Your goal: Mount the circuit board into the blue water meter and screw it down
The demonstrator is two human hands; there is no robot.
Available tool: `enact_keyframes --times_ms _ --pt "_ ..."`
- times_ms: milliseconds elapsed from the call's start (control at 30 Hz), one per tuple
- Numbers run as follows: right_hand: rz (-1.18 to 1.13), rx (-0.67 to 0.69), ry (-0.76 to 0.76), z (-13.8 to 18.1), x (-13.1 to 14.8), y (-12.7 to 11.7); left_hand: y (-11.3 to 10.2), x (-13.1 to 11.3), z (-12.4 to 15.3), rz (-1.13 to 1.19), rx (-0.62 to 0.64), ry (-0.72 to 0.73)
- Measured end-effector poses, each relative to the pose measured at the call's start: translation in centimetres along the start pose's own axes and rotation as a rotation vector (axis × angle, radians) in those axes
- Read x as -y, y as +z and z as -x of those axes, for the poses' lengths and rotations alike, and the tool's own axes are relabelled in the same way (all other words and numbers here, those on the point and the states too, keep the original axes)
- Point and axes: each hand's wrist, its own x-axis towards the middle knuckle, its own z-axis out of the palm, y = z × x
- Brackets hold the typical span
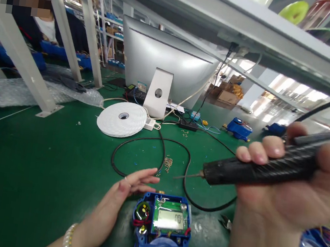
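I count two hands (107,214) (281,202), one screwdriver (237,171), at least four blue meters (161,235), one monitor (170,52), one white roll (111,121)

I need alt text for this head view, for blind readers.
The right hand holds a black electric screwdriver above a green table, its bit pointing left. The left hand is beside an open blue meter with a digit display; beyond are small screws, a white reel, a silver monitor.

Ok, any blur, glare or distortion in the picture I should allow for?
Head view: right hand and driver look soft; head view: far windows are washed out, with glare on the floor; head view: monitor looks skewed, perhaps lens distortion; head view: top-left corner is pixelated.
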Motion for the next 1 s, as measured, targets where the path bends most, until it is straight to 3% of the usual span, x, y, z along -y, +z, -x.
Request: enact_keyframes --times_ms 100,233,367,667,1000 --pt "0.018 -0.055 -0.018 0.0 -4.5 -0.5 -0.7 1.0 -1.7 -0.25 -0.215 -0.078" --pt "0.053 -0.077 0.014 0.7 -9.7 -1.3 -0.8 2.8 -3.3 -0.546 -0.207 -0.13" --pt "0.075 -0.073 0.076 1.1 -11.9 -2.2 -0.3 3.4 -3.6 -0.633 -0.186 -0.139" --pt "0.072 -0.076 0.129 1.8 -13.1 -2.5 0.0 3.5 -3.7 -0.64 -0.191 -0.141" --pt "-0.094 -0.063 0.182 2.0 -9.4 -1.0 0.0 5.3 -4.5 -0.253 -0.294 -0.122"
